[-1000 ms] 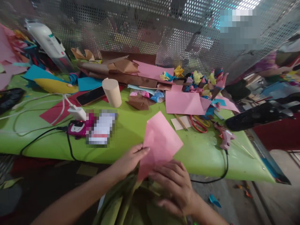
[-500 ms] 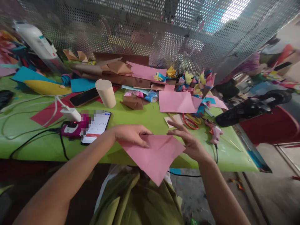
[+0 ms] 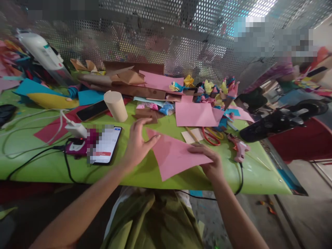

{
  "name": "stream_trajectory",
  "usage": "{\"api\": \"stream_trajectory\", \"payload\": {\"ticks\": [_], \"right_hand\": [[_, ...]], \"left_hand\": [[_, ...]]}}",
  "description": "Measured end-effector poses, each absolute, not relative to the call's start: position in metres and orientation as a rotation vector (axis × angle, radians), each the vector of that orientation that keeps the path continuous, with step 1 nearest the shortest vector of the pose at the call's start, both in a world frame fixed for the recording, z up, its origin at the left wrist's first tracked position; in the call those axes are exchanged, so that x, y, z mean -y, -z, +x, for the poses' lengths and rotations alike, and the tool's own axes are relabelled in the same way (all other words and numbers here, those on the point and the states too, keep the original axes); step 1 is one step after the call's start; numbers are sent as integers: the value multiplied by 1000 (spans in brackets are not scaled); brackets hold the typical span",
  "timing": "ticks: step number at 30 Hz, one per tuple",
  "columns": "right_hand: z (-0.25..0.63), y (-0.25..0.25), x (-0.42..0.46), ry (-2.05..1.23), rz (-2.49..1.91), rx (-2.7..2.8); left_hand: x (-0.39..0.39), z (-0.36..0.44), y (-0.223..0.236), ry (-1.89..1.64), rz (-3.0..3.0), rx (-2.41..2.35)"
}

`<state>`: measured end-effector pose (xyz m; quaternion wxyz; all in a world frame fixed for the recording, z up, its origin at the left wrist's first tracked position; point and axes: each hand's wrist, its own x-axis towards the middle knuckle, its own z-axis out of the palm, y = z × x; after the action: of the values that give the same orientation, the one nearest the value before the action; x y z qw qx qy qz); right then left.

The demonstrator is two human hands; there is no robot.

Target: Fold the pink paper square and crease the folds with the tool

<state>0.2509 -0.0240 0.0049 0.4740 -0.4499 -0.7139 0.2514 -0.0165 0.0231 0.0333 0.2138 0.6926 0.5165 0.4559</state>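
A pink sheet of paper (image 3: 176,155), triangular in outline, is held above the front of the green table. My right hand (image 3: 210,160) grips its right corner, the fingers on top of the paper and the thumb hidden. My left hand (image 3: 138,143) is beside the upper left corner, thumb and fingers apart, the thumb tip close to the paper's edge. Whether that thumb touches the paper I cannot tell. Left of my left hand lies a lit phone (image 3: 107,145). Beyond my right hand are red-handled scissors (image 3: 210,136) and a pink glue gun (image 3: 240,147).
A cardboard tube (image 3: 116,106) stands behind the phone. A purple power strip (image 3: 80,147) with cables lies at the left. Another pink sheet (image 3: 198,114), brown paper (image 3: 124,76) and paper flowers (image 3: 207,88) line the back, before a perforated metal panel (image 3: 145,41).
My left hand has let go of the paper and moved left, opening. My right hand now grips the right corner. The sheet has turned and risen slightly.
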Motion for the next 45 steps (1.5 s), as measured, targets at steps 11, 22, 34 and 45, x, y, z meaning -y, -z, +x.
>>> {"api": "stream_trajectory", "payload": {"ticks": [11, 22, 34, 45], "right_hand": [[247, -5, 26, -434, -1119, 1754], [249, -12, 21, -667, -1134, 1781], [231, 12, 13, -876, -1238, 1298], [221, 7, 17, -751, -1453, 1135]], "left_hand": [[7, 6, -17, -845, 870, -938], [2, 10, -8, -952, 860, -1022], [4, 10, -6, -921, 866, -923], [11, 9, -1, -929, 926, -824]]}}
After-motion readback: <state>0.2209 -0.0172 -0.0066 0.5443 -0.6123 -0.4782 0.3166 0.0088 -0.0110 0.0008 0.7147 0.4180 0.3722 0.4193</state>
